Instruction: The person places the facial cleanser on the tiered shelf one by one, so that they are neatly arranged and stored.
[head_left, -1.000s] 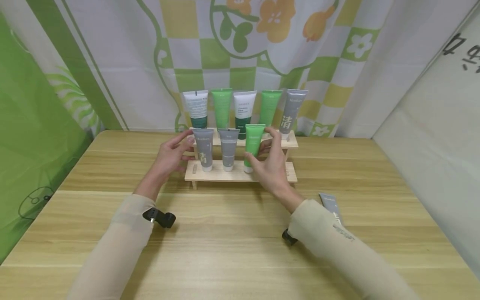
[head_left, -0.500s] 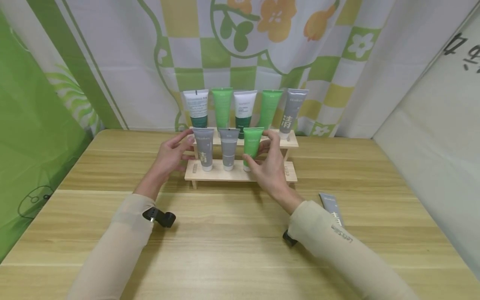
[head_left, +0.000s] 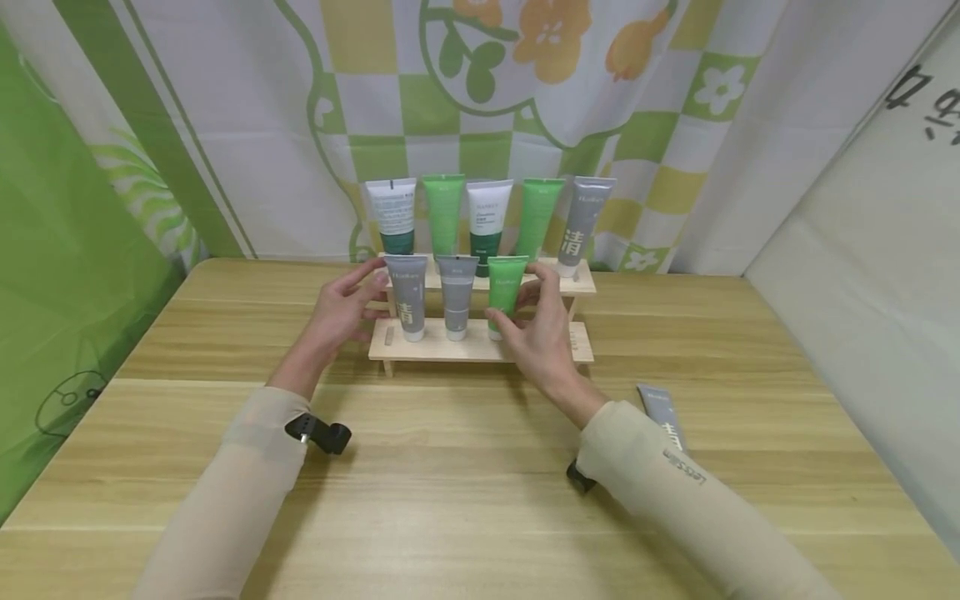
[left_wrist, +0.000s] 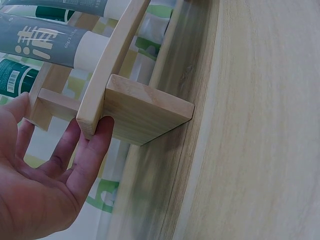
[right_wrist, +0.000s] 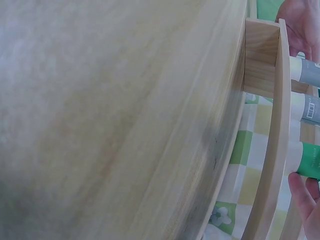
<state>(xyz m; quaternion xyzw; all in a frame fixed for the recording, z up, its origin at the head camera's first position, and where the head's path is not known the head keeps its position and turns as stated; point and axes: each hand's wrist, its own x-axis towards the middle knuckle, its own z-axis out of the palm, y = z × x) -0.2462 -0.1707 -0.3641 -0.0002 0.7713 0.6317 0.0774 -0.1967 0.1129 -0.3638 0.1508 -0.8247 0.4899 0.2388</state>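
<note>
A two-step wooden rack (head_left: 480,350) bears upright squeeze tubes. My right hand (head_left: 542,333) holds the small green tube (head_left: 506,283) on the lower step between thumb and fingers; its white cap stands on or just over the board. To its left stand a plain grey tube (head_left: 457,292) and a grey tube with large lettering (head_left: 408,292). My left hand (head_left: 341,312) is at the rack's left end. In the left wrist view, fingertips (left_wrist: 106,127) touch the end of the lower board, and the thumb lies near the upper step.
Tubes line the upper step: a white-and-green tube (head_left: 393,217), a green tube (head_left: 444,212) and several more, ending in a grey tube (head_left: 585,225). Another grey tube (head_left: 662,412) lies on the wooden table (head_left: 450,500) beside my right forearm. A patterned curtain (head_left: 495,100) hangs behind.
The green tube has come down slightly and a little left in my right hand, then held nearly still. My left hand has kept its place at the rack.
</note>
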